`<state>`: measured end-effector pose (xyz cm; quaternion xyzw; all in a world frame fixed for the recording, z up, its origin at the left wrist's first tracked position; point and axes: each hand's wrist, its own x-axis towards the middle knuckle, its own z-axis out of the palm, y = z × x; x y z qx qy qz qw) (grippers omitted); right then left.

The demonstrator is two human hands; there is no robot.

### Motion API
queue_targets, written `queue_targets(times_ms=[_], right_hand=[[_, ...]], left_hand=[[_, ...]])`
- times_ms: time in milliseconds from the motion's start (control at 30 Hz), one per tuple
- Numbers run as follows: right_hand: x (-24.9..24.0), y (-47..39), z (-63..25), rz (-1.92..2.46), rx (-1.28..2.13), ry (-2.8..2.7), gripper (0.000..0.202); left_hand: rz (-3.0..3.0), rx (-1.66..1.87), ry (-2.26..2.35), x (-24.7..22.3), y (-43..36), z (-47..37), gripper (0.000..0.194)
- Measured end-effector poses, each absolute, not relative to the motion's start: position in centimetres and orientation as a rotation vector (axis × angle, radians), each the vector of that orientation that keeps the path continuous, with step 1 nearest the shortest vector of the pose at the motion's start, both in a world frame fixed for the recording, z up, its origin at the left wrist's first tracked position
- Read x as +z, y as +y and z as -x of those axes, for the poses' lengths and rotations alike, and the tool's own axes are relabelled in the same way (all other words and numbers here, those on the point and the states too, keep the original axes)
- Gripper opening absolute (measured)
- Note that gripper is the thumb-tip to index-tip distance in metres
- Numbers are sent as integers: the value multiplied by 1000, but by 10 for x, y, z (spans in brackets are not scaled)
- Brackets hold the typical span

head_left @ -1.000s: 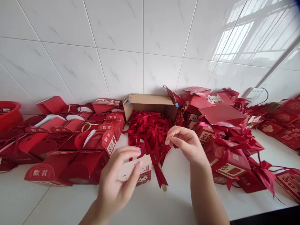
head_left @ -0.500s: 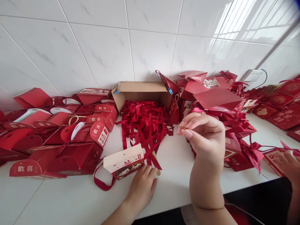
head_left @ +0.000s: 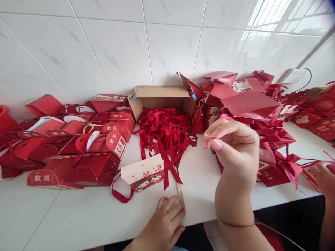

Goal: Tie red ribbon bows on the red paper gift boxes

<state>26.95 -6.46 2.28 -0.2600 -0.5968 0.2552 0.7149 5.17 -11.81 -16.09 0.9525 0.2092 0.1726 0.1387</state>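
Note:
My right hand (head_left: 232, 150) is raised above the counter. Its thumb and fingertips pinch a thin gold wire tie (head_left: 208, 137). Low over the front of the counter, my left hand (head_left: 166, 218) has its fingers apart, the tips beside the end of a flat gold strip (head_left: 180, 195). Whether they press on the strip I cannot tell. A small gift box (head_left: 146, 176) with a cream side, two cartoon figures and a red ribbon handle lies just beyond that hand. Behind it, red ribbons (head_left: 164, 130) spill from an open cardboard carton (head_left: 162, 91).
Red gift boxes (head_left: 96, 170) crowd the left side. Taller red bags and boxes with bows (head_left: 243, 104) are piled on the right. Another person's hand (head_left: 323, 176) touches a box at the far right. A white socket (head_left: 294, 75) is on the tiled wall.
My left hand has drawn back towards the counter's front edge, away from the gift box, and more of the gold strip shows. The right hand keeps its pinch; the view has shifted slightly.

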Motion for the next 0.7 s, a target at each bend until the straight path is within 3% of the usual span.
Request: queue_targets(times_ms=[167, 333, 433, 533, 700], right_hand=[[21, -63, -272, 608, 555, -1281, 6], [20, -61, -270, 583, 584, -1310, 6], [19, -62, -268, 585, 608, -1298, 7], [18, -65, -263, 590, 636, -1304, 7], [13, -69, -250, 536, 728, -1421, 9]], left_hand=[[-2852, 398, 648, -170, -130, -37, 64], [-2722, 639, 595, -160, -129, -36, 28], [-2410, 765, 629, -139, -127, -25, 21], [-1689, 945, 820, -109, -121, -16, 19], [-992, 1046, 628, -68, -101, -20, 19]])
